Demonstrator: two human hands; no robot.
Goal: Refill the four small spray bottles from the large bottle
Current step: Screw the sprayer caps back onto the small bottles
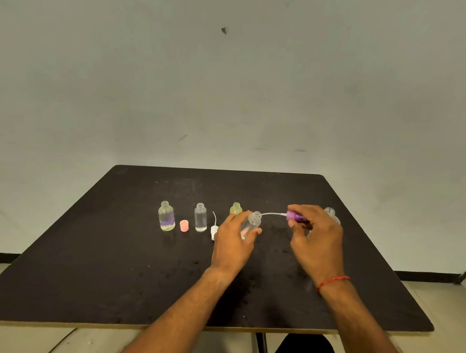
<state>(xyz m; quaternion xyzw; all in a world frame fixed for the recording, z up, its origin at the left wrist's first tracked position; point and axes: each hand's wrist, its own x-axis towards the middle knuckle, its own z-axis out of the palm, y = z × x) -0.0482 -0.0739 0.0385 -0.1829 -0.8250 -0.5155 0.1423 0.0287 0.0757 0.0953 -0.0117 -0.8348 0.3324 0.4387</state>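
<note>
On a black tabletop [114,251], the left hand [232,243] grips a small clear plastic bottle [251,224] tilted, while just right of it the right hand [315,234] pinches a purple spray cap [296,216], whose thin tube should likely be steered straight into the neck.

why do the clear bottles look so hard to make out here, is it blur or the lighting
Head view: mostly dim, flat lighting; the clear bottle in the left hand blends into the dark table, showing only faint highlights. The right hand hides most of the bottle behind it. Wide-angle distortion bows the table edges.
</note>
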